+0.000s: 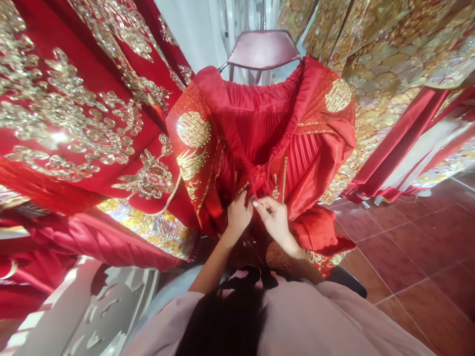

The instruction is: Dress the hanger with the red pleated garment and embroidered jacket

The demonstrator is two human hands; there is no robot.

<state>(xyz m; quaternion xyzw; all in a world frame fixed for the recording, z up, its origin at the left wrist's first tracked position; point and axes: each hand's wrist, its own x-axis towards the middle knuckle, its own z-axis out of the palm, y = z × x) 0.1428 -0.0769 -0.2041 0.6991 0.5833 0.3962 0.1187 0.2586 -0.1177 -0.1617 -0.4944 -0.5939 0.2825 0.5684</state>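
Observation:
A red pleated garment (319, 163) with gold embroidered patches on its shoulders hangs over a chair back (263, 49), its gathered neckline toward me. A thin red cord (254, 187) comes down from the bunched front of the neckline. My left hand (240, 214), fingers curled, is closed at the cord's left side. Beside it, my right hand (273, 217) pinches the cord between thumb and forefinger. The hands nearly touch, and the cord's lower ends are hidden behind them.
Red cloth with silver beading (85, 118) hangs close on the left. At the right hang gold sequined cloths (401, 54) and red drapes (401, 143) above a tiled floor (419, 252). A white openwork panel (100, 306) stands at lower left.

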